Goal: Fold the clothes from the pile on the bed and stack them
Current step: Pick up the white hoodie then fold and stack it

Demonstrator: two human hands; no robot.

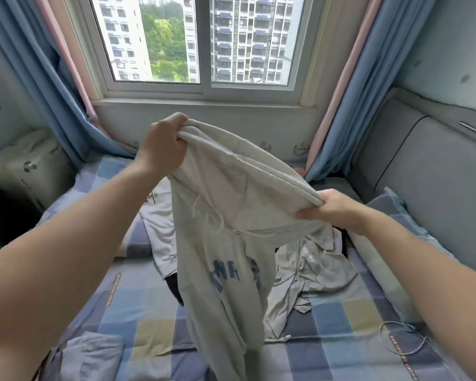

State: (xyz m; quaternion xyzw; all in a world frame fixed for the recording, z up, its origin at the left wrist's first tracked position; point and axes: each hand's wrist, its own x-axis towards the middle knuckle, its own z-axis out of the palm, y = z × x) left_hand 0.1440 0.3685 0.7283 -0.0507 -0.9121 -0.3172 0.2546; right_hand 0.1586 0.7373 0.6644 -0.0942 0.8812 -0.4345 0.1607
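A light grey hoodie (225, 237) with blue letters on its front and a drawstring hangs in the air over the bed. My left hand (162, 145) grips one upper edge of it, raised high near the window sill. My right hand (333, 209) grips the other end of that edge, lower and to the right. The hoodie's lower part drapes down toward me. Behind it on the bed lies the pile: a white shirt (161, 226) with printed marks, a pale grey-beige garment (311, 273) and a dark item (175, 287) partly hidden.
The bed (137, 306) has a blue, yellow and grey checked sheet. A folded light blue garment (91, 353) lies at the near left. A pillow (388, 218) and padded grey headboard (434, 182) are on the right. A thin cord (404, 339) lies near right. Curtains flank the window.
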